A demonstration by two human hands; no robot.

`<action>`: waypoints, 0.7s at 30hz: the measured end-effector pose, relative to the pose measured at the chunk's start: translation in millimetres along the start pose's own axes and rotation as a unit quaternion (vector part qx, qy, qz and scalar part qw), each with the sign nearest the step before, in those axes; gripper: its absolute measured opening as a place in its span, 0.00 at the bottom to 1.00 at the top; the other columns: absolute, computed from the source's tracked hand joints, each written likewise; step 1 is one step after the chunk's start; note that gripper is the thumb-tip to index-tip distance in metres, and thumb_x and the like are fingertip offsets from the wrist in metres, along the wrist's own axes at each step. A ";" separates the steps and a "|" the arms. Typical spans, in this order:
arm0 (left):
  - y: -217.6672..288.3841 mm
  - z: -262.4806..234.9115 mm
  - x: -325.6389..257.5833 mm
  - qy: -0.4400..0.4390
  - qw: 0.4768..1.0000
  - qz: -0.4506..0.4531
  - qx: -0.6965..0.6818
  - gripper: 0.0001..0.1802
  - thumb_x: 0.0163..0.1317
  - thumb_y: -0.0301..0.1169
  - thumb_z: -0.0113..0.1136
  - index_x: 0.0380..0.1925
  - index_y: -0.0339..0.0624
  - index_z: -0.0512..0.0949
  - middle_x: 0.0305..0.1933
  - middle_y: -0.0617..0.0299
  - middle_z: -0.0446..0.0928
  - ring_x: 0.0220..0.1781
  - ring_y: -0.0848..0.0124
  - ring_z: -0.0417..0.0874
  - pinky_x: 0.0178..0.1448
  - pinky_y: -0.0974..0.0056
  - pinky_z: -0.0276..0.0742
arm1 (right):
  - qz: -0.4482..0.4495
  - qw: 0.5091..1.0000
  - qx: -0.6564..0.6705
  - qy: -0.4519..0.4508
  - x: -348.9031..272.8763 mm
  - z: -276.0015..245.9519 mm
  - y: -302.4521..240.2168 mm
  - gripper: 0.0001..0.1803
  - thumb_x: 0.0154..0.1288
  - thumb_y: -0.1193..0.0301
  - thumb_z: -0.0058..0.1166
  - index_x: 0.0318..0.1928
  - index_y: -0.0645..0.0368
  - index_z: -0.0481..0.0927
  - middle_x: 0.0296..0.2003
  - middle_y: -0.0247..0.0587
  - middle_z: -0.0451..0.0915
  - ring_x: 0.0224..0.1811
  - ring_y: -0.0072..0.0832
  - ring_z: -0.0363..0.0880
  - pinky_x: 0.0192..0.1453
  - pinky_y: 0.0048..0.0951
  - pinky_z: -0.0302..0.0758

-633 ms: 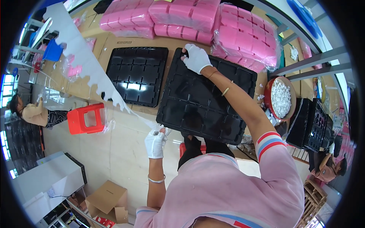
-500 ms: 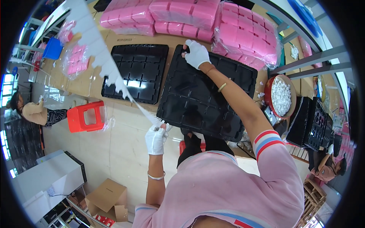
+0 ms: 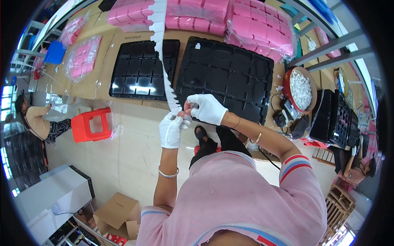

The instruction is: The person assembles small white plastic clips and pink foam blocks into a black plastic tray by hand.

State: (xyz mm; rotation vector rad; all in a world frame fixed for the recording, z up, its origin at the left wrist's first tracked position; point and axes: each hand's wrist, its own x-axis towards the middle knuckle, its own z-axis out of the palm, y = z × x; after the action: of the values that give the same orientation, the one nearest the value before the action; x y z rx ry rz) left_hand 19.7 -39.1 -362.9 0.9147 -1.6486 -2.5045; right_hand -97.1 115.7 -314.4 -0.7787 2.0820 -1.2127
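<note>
A long white strip (image 3: 159, 30) with one notched edge runs down from the far side to my hands. My gloved left hand (image 3: 170, 132) is closed on its near end. My gloved right hand (image 3: 208, 109), thumb and forefinger pinched together, meets the left fingertips at that same end; any small piece between them is hidden. Both hands are over the near left corner of a large black plastic tray (image 3: 230, 74) with a grid of ridges. A small white piece (image 3: 198, 46) lies at the tray's far left corner. Another black tray (image 3: 143, 67) lies to the left, partly behind the strip.
Pink foam blocks in clear wrap (image 3: 262, 28) stand along the back. A red bowl of white pieces (image 3: 302, 90) sits at the right, by stacked black trays (image 3: 338, 119). A red stool (image 3: 91, 125) is on the floor at left. Two people are at the sides.
My right hand has left the large tray's far left corner, where a small white piece now shows, and come back to my left hand. The strip has swung to the right.
</note>
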 end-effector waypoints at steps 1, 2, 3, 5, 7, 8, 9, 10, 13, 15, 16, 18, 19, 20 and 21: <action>5.1 6.0 -4.7 0.014 1.000 -0.007 -0.007 0.12 0.70 0.27 0.60 0.50 0.31 0.80 0.34 0.57 0.84 0.28 0.74 0.84 0.29 0.73 0.76 | 0.014 0.999 0.015 0.024 -1.7 5.3 2.0 0.08 0.64 0.71 0.64 0.42 0.59 0.83 0.34 0.43 0.84 0.38 0.32 0.85 0.46 0.32 0.80; 9.7 10.0 -8.9 0.028 0.999 -0.014 -0.013 0.12 0.71 0.28 0.60 0.49 0.31 0.81 0.33 0.58 0.84 0.26 0.74 0.84 0.28 0.73 0.75 | 0.027 0.998 0.031 0.047 -3.9 10.1 3.0 0.07 0.63 0.72 0.64 0.40 0.60 0.82 0.32 0.42 0.84 0.37 0.33 0.85 0.44 0.33 0.79; 13.8 11.4 -12.2 0.026 0.999 -0.014 -0.012 0.12 0.71 0.28 0.60 0.49 0.31 0.81 0.33 0.58 0.84 0.26 0.74 0.84 0.28 0.73 0.75 | 0.028 0.998 0.031 0.050 -7.7 14.9 2.3 0.07 0.63 0.72 0.64 0.40 0.60 0.82 0.32 0.42 0.84 0.37 0.33 0.85 0.44 0.33 0.79; 17.4 10.6 -18.3 0.056 0.998 0.000 0.032 0.12 0.73 0.31 0.59 0.46 0.31 0.78 0.30 0.58 0.81 0.19 0.73 0.80 0.21 0.72 0.74 | -0.039 0.994 -0.017 0.098 -14.8 25.0 1.2 0.05 0.62 0.76 0.62 0.38 0.61 0.81 0.32 0.42 0.82 0.35 0.33 0.83 0.43 0.32 0.79; 12.5 4.2 -18.6 0.092 0.995 0.004 0.027 0.10 0.72 0.32 0.60 0.42 0.34 0.79 0.26 0.60 0.81 0.18 0.76 0.78 0.21 0.72 0.71 | -0.076 0.989 -0.016 0.124 -5.9 30.6 14.3 0.05 0.60 0.77 0.62 0.38 0.61 0.81 0.34 0.44 0.82 0.35 0.34 0.82 0.42 0.31 0.78; 9.8 0.4 -18.9 0.124 0.992 0.011 0.022 0.10 0.72 0.34 0.61 0.38 0.37 0.81 0.23 0.61 0.80 0.17 0.79 0.77 0.20 0.73 0.67 | -0.114 0.981 -0.016 0.154 1.4 29.1 19.0 0.06 0.59 0.78 0.62 0.37 0.62 0.81 0.36 0.45 0.81 0.34 0.35 0.81 0.42 0.31 0.78; 4.9 -7.3 -20.0 0.125 0.992 0.011 0.022 0.10 0.72 0.34 0.61 0.38 0.37 0.81 0.23 0.61 0.80 0.17 0.79 0.77 0.20 0.73 0.67 | -0.100 0.983 -0.024 0.149 10.0 24.7 22.9 0.05 0.55 0.79 0.63 0.34 0.62 0.82 0.43 0.49 0.82 0.38 0.41 0.81 0.44 0.35 0.78; -3.0 -18.4 -19.2 0.157 0.985 0.033 0.066 0.11 0.71 0.35 0.63 0.35 0.38 0.81 0.21 0.63 0.78 0.17 0.80 0.75 0.20 0.73 0.65 | -0.124 0.976 -0.101 0.149 16.7 18.5 26.0 0.04 0.53 0.80 0.63 0.31 0.62 0.82 0.44 0.49 0.82 0.40 0.43 0.81 0.46 0.38 0.78; -19.5 -42.0 -24.4 0.204 0.965 0.043 0.158 0.14 0.69 0.37 0.66 0.31 0.37 0.81 0.18 0.66 0.75 0.17 0.81 0.71 0.21 0.72 0.62 | -0.116 0.971 -0.178 0.111 34.6 11.9 27.1 0.03 0.49 0.81 0.63 0.24 0.62 0.82 0.46 0.50 0.82 0.47 0.47 0.81 0.51 0.42 0.78; -31.5 -54.6 -28.1 0.218 0.954 0.031 0.206 0.15 0.68 0.38 0.68 0.30 0.37 0.81 0.18 0.68 0.74 0.18 0.82 0.70 0.22 0.71 0.61 | -0.115 0.965 -0.227 0.067 42.3 14.1 29.7 0.03 0.48 0.81 0.64 0.24 0.62 0.82 0.46 0.51 0.82 0.47 0.47 0.81 0.52 0.41 0.78; -37.3 -60.1 -29.8 0.210 0.954 0.043 0.212 0.15 0.67 0.37 0.70 0.31 0.36 0.82 0.18 0.68 0.74 0.18 0.82 0.69 0.23 0.71 0.62 | -0.128 0.956 -0.258 0.061 44.8 15.2 29.7 0.02 0.51 0.77 0.64 0.24 0.61 0.84 0.45 0.51 0.82 0.47 0.47 0.80 0.52 0.40 0.78; -47.3 -67.7 -30.3 0.203 0.953 0.055 0.217 0.15 0.65 0.37 0.71 0.32 0.35 0.83 0.19 0.68 0.75 0.19 0.81 0.69 0.24 0.70 0.62 | -0.131 0.946 -0.290 0.065 49.9 20.1 31.2 0.04 0.49 0.77 0.65 0.22 0.60 0.82 0.45 0.49 0.81 0.45 0.47 0.80 0.50 0.41 0.79; -51.0 -67.6 -29.7 0.209 0.953 0.066 0.211 0.13 0.65 0.37 0.72 0.33 0.37 0.83 0.18 0.69 0.74 0.17 0.82 0.67 0.22 0.71 0.59 | -0.134 0.934 -0.323 0.071 51.7 22.1 27.8 0.06 0.46 0.77 0.67 0.21 0.59 0.81 0.44 0.48 0.80 0.44 0.47 0.80 0.47 0.41 0.79; -54.4 -67.4 -29.1 0.214 0.952 0.077 0.204 0.13 0.64 0.36 0.73 0.34 0.38 0.82 0.17 0.69 0.73 0.15 0.83 0.65 0.19 0.73 0.55 | -0.130 0.927 -0.346 0.062 48.9 22.9 25.2 0.07 0.47 0.77 0.67 0.20 0.59 0.80 0.44 0.47 0.79 0.43 0.46 0.80 0.47 0.41 0.79; -57.9 -67.8 -28.3 0.217 0.952 0.075 0.203 0.13 0.64 0.36 0.73 0.34 0.38 0.82 0.17 0.69 0.73 0.15 0.83 0.65 0.19 0.73 0.55 | -0.131 0.927 -0.346 0.059 46.9 23.3 21.9 0.07 0.47 0.77 0.67 0.20 0.59 0.80 0.44 0.47 0.79 0.43 0.46 0.80 0.47 0.41 0.79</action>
State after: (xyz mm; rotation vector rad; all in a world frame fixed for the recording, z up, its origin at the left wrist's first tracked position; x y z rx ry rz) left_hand 92.5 -61.2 -417.3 1.2044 -2.0011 -1.7269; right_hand -114.4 77.6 -352.8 -1.3573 2.6017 -0.6281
